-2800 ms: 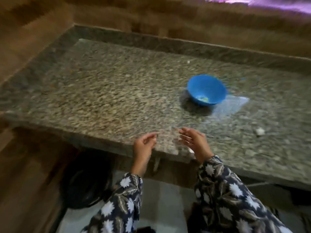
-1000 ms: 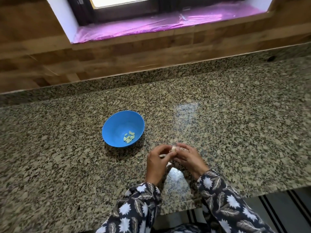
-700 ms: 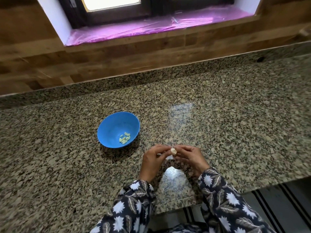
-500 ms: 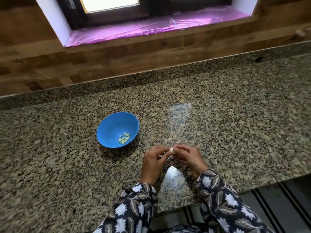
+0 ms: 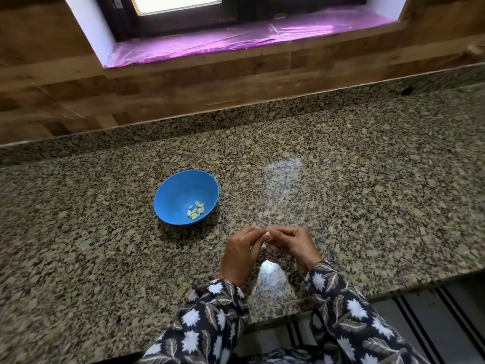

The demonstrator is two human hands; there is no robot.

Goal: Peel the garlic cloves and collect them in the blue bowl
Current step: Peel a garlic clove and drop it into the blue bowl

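Note:
A blue bowl stands on the granite counter, left of centre, with several pale peeled cloves lying in its bottom. To the right of the bowl and nearer to me, my two hands meet above the counter. Between their fingertips sits a small whitish garlic piece, mostly hidden by the fingers. My left hand pinches it from the left with curled fingers. My right hand grips it from the right.
A granite upstand and a wooden wall run along the back. Above them a window sill covered in pink film sits under a dark window frame. The counter's front edge runs close behind my wrists, with striped flooring below.
The view swung from the counter's left end to face the window. My hands came together on the garlic piece right of the bowl and have stayed there, working it.

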